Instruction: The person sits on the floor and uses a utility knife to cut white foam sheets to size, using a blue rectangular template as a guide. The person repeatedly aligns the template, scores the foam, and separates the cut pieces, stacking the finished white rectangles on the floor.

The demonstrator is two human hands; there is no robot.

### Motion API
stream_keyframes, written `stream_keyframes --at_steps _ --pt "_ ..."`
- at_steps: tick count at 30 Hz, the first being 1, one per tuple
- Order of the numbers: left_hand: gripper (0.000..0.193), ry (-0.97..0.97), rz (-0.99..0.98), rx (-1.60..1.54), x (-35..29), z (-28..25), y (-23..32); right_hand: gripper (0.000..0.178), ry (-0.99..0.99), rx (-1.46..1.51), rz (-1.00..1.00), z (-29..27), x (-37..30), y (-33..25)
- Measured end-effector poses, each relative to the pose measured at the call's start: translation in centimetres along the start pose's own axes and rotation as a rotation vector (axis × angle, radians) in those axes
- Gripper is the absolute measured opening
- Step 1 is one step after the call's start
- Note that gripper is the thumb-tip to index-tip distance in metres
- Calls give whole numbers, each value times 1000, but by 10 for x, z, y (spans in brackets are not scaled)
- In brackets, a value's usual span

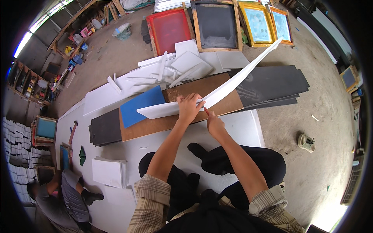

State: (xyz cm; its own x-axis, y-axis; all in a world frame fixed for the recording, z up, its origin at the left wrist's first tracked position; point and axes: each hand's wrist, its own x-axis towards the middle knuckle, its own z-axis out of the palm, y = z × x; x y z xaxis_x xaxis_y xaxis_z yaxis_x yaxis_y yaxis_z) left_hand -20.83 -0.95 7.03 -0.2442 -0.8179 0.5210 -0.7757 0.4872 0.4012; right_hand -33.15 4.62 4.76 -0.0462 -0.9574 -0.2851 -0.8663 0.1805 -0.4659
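A long white foam-like strip (pixel 241 77) lies across the brown board (pixel 221 87), its right part bent and rising well off the surface. My left hand (pixel 189 107) grips the strip near its middle, fingers pressed on its edge. Just right of it, my right hand (pixel 215 125) is closed around a small red-handled knife (pixel 206 111), whose tip meets the strip beside my left fingertips. Its blade is mostly hidden. Under the strip's left end is a blue sheet (pixel 143 103) on the brown board. Dark grey sheets (pixel 272 83) are stacked beneath the board.
White offcuts (pixel 145 80) lie beyond the board. Framed screens, one red (pixel 171 31) and one black (pixel 216 25), lean at the back. At left are a hammer (pixel 73 132), a white sheet stack (pixel 108 172) and another seated person (pixel 64 198). A shoe (pixel 306 142) sits at right.
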Motion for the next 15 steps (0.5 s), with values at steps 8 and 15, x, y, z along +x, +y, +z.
stream_keyframes --at_steps 8,15 --pt "23 45 30 65 -1 3 -4 24 -41 4 -8 -10 -25 4" --pt "24 41 23 34 -2 3 2 22 -71 -28 27 -4 -16 6"
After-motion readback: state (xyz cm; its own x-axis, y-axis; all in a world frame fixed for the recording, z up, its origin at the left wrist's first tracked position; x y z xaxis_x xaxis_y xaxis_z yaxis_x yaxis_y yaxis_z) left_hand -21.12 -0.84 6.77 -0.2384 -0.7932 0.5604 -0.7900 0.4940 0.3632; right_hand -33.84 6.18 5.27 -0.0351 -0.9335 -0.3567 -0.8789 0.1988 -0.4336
